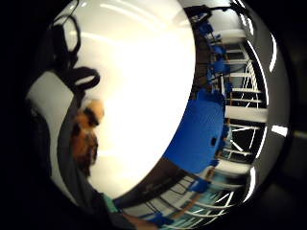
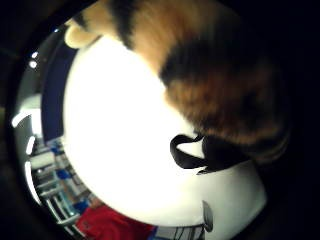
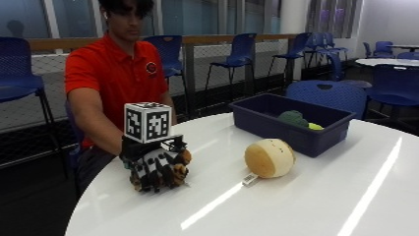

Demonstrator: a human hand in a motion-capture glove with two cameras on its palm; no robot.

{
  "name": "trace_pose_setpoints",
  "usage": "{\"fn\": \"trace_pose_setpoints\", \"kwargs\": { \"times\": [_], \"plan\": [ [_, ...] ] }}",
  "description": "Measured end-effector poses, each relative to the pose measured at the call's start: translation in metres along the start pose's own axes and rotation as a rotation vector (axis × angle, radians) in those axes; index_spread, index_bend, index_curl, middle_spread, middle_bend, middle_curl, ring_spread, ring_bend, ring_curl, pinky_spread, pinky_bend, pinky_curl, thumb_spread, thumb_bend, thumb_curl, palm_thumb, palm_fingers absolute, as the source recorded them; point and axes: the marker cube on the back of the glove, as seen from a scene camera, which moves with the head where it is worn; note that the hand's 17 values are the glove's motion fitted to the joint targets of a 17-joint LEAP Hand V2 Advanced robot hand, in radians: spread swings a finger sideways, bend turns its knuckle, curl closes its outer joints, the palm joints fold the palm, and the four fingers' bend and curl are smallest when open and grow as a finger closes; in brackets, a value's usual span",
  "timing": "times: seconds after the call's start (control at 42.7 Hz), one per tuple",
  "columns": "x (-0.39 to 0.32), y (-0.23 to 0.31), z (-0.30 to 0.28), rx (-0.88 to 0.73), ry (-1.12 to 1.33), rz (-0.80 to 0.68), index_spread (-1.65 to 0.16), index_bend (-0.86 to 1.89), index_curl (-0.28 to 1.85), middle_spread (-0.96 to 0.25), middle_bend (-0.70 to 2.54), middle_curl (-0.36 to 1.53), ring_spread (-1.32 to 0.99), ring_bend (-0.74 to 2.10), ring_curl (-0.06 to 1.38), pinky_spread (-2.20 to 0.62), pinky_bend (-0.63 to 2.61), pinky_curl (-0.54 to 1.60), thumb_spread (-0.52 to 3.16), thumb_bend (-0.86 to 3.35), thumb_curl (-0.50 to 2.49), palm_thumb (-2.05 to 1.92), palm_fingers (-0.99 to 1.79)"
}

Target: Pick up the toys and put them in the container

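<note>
1. The white round tabletop (image 3: 314,196) carries everything; a person in a red shirt sits at its far edge.
2. The dark blue container (image 3: 291,123) stands on the tabletop, well apart from the gloved hand. A green toy (image 3: 292,117) and a smaller yellow-green one (image 3: 315,126) already lie inside it.
3. A round cream plush toy (image 3: 269,157) rests on the tabletop just beside the container's near wall, with a white tag trailing from its base. It looks soft and light; my guess is that it will squash under the fingers, so a wide hold round its middle should suit it better than a pinch at the tag.
4. An orange, brown and black plush toy (image 3: 177,169) sits under the right hand (image 3: 154,164) near the person's edge of the tabletop. In the thumb side palm view its fur (image 2: 210,75) fills much of the picture, so it is close against the palm.
5. The grip appears closed on this furry toy, fingers curled down over it. It looks soft, light and not slippery, so a hold round the body should carry it to the container
</note>
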Motion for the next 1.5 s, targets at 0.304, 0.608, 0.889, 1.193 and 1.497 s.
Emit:
{"fn": "trace_pose_setpoints", "kwargs": {
  "times": [0.304,0.608,0.889,1.193,1.497],
  "plan": [
    [0.003,-0.004,-0.016,0.025,-0.094,0.066,-0.44,0.35,0.18,-0.39,0.62,0.47,-0.39,1.16,0.47,-0.39,1.19,0.38,1.25,0.17,0.54,0.54,1.09],
    [-0.053,-0.034,-0.121,0.114,-0.124,0.002,-0.41,0.4,0.26,-0.42,0.66,0.54,-0.4,1.16,0.5,-0.4,1.15,0.41,1.02,0.12,0.68,0.58,1.09],
    [-0.18,-0.09,-0.23,0.205,-0.091,-0.202,-0.41,0.38,0.3,-0.44,0.64,0.59,-0.41,1.14,0.51,-0.41,1.14,0.43,0.89,0.09,0.78,0.59,1.06],
    [-0.355,-0.129,-0.272,0.191,-0.159,-0.396,-0.41,0.3,0.34,-0.45,0.58,0.62,-0.42,1.11,0.51,-0.41,1.13,0.44,0.84,0.06,0.86,0.59,1.0],
    [-0.413,-0.136,-0.244,0.141,-0.147,-0.353,-0.43,0.18,0.37,-0.48,0.5,0.65,-0.42,1.07,0.5,-0.42,1.1,0.43,0.86,0.03,0.9,0.58,0.94]
  ]
}}
